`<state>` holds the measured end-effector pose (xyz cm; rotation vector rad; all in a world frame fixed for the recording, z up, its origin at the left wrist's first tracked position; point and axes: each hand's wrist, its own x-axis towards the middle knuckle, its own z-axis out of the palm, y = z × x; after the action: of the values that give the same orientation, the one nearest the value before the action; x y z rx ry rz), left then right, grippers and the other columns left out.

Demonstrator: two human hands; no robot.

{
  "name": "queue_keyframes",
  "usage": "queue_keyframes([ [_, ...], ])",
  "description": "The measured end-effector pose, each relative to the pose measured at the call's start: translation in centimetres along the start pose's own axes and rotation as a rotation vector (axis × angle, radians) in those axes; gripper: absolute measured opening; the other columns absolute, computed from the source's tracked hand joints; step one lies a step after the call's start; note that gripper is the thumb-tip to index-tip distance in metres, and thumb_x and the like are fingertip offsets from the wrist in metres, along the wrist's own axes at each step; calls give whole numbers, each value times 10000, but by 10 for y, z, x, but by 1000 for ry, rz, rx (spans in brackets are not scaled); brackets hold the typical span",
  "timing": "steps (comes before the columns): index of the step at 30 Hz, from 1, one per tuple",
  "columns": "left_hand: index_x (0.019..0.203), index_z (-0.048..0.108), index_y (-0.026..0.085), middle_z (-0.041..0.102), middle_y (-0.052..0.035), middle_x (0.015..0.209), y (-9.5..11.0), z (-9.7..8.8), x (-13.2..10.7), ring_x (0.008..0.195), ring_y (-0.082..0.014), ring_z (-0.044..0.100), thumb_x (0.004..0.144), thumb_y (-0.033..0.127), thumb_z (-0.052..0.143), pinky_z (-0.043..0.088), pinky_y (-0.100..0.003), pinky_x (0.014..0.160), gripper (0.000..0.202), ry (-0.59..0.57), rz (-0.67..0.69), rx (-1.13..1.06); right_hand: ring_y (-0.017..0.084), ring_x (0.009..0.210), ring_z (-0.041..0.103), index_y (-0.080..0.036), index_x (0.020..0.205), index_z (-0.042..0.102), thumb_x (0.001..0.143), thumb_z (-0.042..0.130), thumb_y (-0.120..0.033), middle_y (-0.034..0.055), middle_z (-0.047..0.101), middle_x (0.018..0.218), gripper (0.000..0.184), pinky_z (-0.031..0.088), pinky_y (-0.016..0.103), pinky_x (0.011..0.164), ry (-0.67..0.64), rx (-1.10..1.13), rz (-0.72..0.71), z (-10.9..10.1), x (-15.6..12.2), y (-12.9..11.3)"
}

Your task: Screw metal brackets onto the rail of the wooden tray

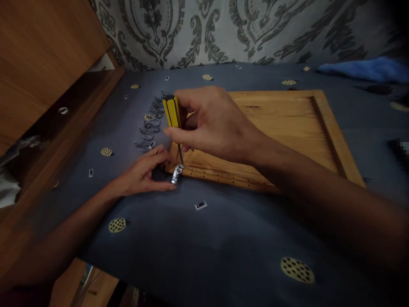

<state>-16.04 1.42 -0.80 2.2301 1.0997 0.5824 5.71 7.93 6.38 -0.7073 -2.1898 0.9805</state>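
Screwdriver (172,111) upright, my right hand (211,123) clamped round it to press down. My left hand (143,170) pinches the metal hook (175,175) steady, mid-frame, at the wooden panel (287,128) corner.

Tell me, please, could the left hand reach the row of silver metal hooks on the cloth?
Probably yes: only bare grey cloth separates the left hand from the row of silver metal hooks.

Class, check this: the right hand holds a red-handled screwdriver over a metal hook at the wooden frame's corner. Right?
No. The head view shows the screwdriver has a yellow and black handle, not red; the right hand holds it over the metal hook at the wooden frame corner.
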Motion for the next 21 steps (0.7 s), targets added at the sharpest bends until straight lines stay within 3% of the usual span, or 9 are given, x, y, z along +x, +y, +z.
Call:
queue_keyframes([
  [5,1098,648,199,543,-20,968,1,-1,2,867,-182,527,896,543,773,467,-305,788,418,7,25,-16,127,703,605,-184,749,526,859,673,-111,-11,594,735,197,488,250,638,85,-16,14,0,-1,-9],
  [21,1079,658,198,543,-14,930,0,0,2,843,-186,528,891,640,726,488,-306,782,485,22,14,30,152,802,614,-196,754,505,861,664,-114,-5,606,759,209,499,255,677,46,-16,-8,4,-1,-3],
])
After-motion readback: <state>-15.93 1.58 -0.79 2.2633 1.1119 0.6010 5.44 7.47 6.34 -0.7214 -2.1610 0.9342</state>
